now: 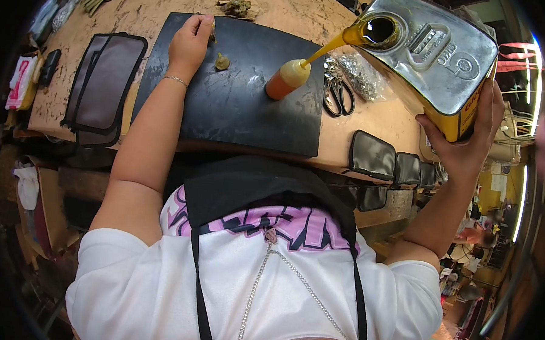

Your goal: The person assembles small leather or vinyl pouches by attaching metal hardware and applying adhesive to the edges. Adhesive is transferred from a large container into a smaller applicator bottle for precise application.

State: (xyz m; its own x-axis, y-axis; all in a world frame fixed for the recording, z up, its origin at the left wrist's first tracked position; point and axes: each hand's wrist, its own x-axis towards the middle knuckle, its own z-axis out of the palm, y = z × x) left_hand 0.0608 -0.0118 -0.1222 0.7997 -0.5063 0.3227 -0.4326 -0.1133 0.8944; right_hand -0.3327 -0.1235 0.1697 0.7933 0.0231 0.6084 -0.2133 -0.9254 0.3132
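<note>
My right hand (472, 133) grips a large metal can (435, 61) with a yellow side, tilted over at the right. From its round mouth a stream of amber, glue-like liquid (326, 49) runs into the open top of a translucent squeeze bottle (287, 79). That bottle stands on a black mat (244, 120), orange liquid in its lower part, with no hand touching it. Over the mat's far left, the fingers of my left hand (190, 42) are closed on a small thin piece, seen edge-on. Close by lies a yellowish, stained cap (222, 61).
Black-handled scissors (338, 97) and a clear bag of small metal parts (362, 75) lie right of the mat. Dark flat panels (106, 84) lie at left, black pouch-like pieces (372, 155) along the near right edge. A brownish lump (237, 7) sits behind.
</note>
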